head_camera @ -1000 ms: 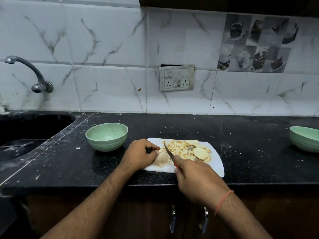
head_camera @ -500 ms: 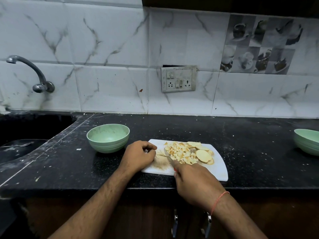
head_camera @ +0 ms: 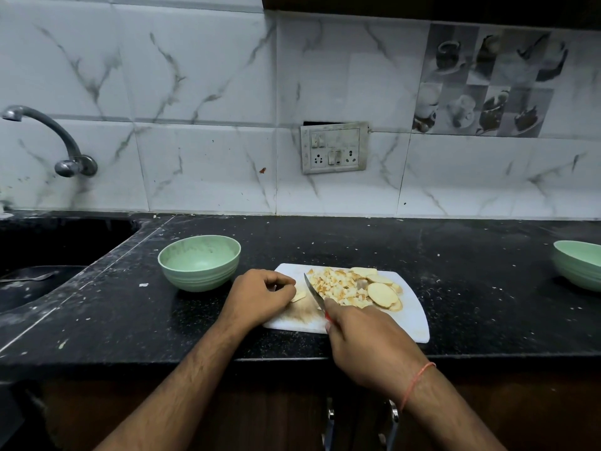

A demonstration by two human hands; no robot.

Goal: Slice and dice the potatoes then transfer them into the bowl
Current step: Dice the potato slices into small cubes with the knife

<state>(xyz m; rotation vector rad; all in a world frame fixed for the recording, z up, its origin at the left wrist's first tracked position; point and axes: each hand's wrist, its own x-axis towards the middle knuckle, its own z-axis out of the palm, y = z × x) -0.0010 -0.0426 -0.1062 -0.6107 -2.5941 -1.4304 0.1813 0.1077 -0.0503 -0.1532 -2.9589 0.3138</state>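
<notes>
A white cutting board (head_camera: 411, 320) lies on the black counter near its front edge. On it sits a heap of diced potato (head_camera: 338, 286), with several round potato slices (head_camera: 382, 294) to its right. My left hand (head_camera: 260, 296) rests on the board's left end, its curled fingers pinching a small potato piece (head_camera: 298, 296). My right hand (head_camera: 367, 343) grips a red-handled knife (head_camera: 313, 292); the blade points away from me, between the small piece and the diced heap. An empty green bowl (head_camera: 199, 262) stands just left of the board.
A second green bowl (head_camera: 579, 268) sits at the counter's far right edge. A dark sink (head_camera: 39, 252) with a wall tap (head_camera: 48, 138) lies to the left. A switch and socket plate (head_camera: 334, 147) is on the tiled wall behind.
The knife blade went down on the board half a second ago and now stands raised again beside the diced heap. Only a small potato piece shows under my left fingers.
</notes>
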